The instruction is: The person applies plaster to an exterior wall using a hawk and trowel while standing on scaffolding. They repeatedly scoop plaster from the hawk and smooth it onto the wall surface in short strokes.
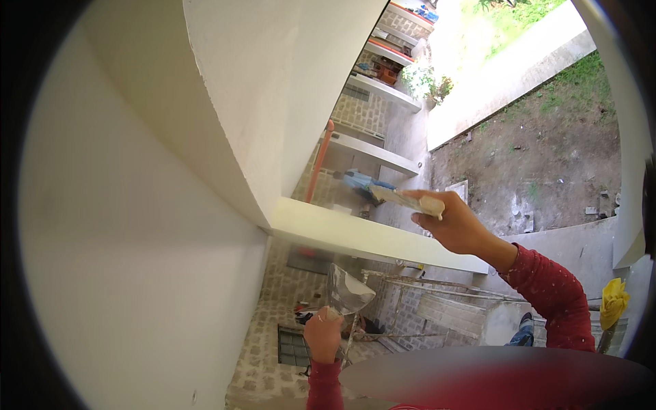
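My left hand [323,335] is closed around the handle of a broad putty knife [350,292]. Its fan-shaped metal blade points up and carries pale smears. Farther up and to the right, my right hand [452,220] grips a second putty knife [403,198], seen nearly edge-on, with a thick whitish handle end and its blade toward the left. The right-hand tool is slightly blurred and appears apart from the pale ledge [369,232] below it. Both my sleeves are red and speckled with white.
Smooth pale walls [137,246] fill the left side, with a slanting beam [253,89] above. Rusty scaffold pipes [451,287] stand below, near a yellow cloth or bag [614,304]. Far down, a person in light blue [359,181] is beside an orange pipe [320,164].
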### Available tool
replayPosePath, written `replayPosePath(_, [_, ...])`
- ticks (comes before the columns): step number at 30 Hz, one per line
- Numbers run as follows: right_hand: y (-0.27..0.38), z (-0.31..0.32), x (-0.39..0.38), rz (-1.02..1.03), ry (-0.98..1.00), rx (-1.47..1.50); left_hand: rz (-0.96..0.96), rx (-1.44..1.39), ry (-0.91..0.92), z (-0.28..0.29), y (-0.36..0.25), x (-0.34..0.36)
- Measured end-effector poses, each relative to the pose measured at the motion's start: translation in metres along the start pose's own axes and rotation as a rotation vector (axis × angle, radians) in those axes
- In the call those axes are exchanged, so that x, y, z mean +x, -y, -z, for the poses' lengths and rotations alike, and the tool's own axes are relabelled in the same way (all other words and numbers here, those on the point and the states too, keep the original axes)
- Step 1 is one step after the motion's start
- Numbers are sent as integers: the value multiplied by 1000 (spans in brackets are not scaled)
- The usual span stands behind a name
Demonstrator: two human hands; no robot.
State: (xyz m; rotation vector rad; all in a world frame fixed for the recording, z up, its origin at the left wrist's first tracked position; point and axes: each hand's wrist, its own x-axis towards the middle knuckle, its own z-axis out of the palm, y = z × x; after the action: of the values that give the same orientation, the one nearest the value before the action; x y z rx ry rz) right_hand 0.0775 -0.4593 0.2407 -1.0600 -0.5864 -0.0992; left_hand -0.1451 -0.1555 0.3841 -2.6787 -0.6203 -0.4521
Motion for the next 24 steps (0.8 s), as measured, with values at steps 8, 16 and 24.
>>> replayPosePath(8, [114,-4,204,354,-362,829,-68,-238,181,-49,3,-75])
replayPosePath(16, [131,0,262,263,-497,793,-51,-148,279,-82,39,-127])
replayPosePath(24, [139,-24,255,350,-358,776,200,-218,267,-83,52,-150])
